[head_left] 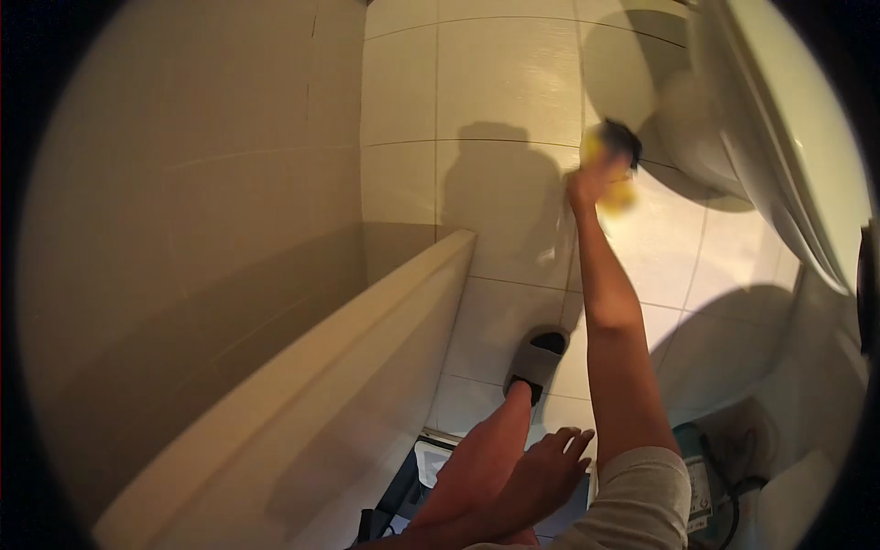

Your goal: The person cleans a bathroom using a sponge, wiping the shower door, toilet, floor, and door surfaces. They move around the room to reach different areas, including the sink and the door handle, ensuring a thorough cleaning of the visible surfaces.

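My right arm reaches out over the pale tiled floor (509,69). At its end my right hand (591,183) is closed round a yellow-and-black thing (621,194), smeared by motion, so its kind cannot be made out. It is low over the tiles, beside the base of a white bathroom fixture (697,137); whether it touches the floor does not show. My left hand (557,458) holds nothing, its fingers apart, beside my bare lower leg (481,458). A grey slipper (536,362) is on my foot.
On the left, a pale ledge (367,321) like a tub's rim runs along the floor. The white fixture's long curved edge (779,183) overhangs at right. At lower right stand a green container (694,467) and a dark cord (733,495). A whitish bin-like thing (431,463) sits behind my leg.
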Demonstrator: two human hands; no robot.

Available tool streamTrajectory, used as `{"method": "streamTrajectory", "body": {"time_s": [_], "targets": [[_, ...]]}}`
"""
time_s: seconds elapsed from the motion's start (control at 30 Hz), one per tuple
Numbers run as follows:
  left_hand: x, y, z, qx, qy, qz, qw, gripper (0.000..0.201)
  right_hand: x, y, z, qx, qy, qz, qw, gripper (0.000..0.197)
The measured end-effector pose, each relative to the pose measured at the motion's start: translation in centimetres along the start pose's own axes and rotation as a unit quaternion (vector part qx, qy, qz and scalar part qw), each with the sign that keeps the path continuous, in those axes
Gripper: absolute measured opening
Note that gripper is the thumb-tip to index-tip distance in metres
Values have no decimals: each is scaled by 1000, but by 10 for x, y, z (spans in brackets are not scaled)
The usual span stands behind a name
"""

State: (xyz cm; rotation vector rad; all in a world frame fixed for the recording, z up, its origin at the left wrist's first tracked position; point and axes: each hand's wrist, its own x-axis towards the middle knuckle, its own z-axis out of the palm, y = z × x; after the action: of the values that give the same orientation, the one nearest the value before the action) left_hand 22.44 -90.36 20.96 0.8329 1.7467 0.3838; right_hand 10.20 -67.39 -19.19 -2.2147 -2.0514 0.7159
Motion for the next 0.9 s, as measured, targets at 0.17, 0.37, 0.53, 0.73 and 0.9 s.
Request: {"method": "streamTrajectory", "body": {"time_s": [0.17, 0.37, 0.53, 0.73, 0.9], "targets": [[22, -8, -32, 19, 21, 37, 999, 37, 28, -142, 42, -15, -3, -329, 944, 61], [31, -3, -34, -122, -84, -112, 983, 31, -87, -116, 52, 40, -165, -575, 800, 29], [15, 2, -2, -13, -32, -35, 999, 32, -105, 42, -16, 67, -192, -554, 807, 18], [-12, 11, 33, 38, -47, -19, 998, 34, -135, 256, -126, -23, -276, -354, 893, 8], [-43, 18, 67, 37, -34, -6, 999, 34, -187, 419, -132, 40, -112, -271, 955, 20]]}}
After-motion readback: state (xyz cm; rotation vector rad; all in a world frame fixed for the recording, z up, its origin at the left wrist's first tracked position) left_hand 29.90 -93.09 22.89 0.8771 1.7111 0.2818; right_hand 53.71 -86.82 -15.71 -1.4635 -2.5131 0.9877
